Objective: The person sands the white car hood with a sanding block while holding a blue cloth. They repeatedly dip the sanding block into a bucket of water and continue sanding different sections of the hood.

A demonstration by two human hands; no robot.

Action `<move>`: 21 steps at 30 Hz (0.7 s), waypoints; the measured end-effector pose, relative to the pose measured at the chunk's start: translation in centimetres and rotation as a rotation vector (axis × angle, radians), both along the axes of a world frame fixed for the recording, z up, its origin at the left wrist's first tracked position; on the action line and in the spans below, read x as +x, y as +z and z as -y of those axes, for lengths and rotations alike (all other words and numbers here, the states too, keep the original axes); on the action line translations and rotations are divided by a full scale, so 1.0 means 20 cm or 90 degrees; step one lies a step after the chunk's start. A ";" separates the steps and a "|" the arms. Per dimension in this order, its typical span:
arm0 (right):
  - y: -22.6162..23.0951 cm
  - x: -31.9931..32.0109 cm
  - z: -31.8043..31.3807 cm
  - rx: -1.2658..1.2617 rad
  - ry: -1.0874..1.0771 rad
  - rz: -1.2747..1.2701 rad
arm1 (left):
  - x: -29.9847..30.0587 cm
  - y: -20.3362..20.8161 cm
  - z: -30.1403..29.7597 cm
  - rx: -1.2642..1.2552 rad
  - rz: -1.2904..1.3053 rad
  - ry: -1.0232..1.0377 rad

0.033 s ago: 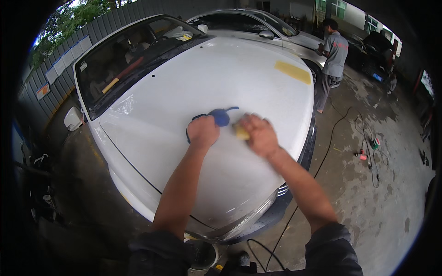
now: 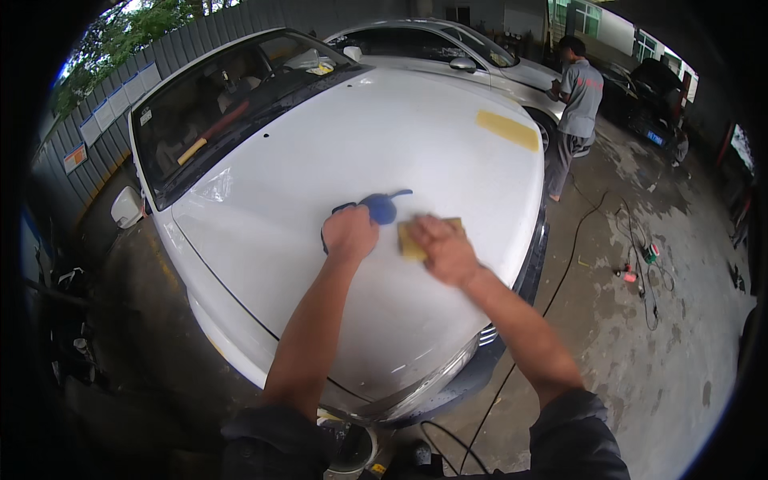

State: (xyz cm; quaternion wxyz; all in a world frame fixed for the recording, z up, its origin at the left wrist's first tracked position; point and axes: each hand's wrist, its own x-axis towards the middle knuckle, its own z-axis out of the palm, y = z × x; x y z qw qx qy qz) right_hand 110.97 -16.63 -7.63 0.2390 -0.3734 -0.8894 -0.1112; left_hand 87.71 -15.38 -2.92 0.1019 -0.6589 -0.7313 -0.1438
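Observation:
Both my hands are over the white car hood [image 2: 320, 152]. My left hand [image 2: 350, 232] is closed around a blue thing [image 2: 379, 210] with a rounded end and a thin, spout-like tip pointing right. Part of it is hidden by the fingers, so its kind is unclear. Just to the right, my right hand [image 2: 444, 248] presses a flat, squarish yellow pad [image 2: 411, 242] against the hood; the fingers lie across it, slightly blurred. A gap of bare hood separates the pad from the blue thing.
A yellow patch [image 2: 508, 130] marks the hood's far right. A person [image 2: 580, 96] in grey stands beside a silver car [image 2: 416, 52] behind. Black cable [image 2: 564, 280] and a red tool [image 2: 626, 274] lie on the wet floor. A bucket [image 2: 364, 460] stands below the bumper.
My right hand has shifted slightly down and left, and more of the yellow pad shows beneath the fingers. My left hand and the blue thing have barely moved.

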 end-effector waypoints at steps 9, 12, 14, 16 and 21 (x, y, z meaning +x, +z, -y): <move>0.07 0.17 0.05 -0.162 0.134 0.118 | -0.05 -0.17 0.08 0.093 -0.045 -0.025; 0.08 0.21 -0.03 -0.109 0.213 0.128 | 0.03 -0.11 0.09 0.121 -0.003 0.051; 0.06 0.27 -0.08 -0.132 0.276 0.094 | 0.11 -0.10 0.09 0.164 -0.030 0.122; 0.08 0.31 -0.05 -0.174 0.351 0.099 | 0.10 -0.14 0.10 0.212 -0.026 0.139; 0.12 0.32 -0.20 -0.102 0.551 0.124 | 0.06 -0.13 0.05 0.241 -0.039 0.236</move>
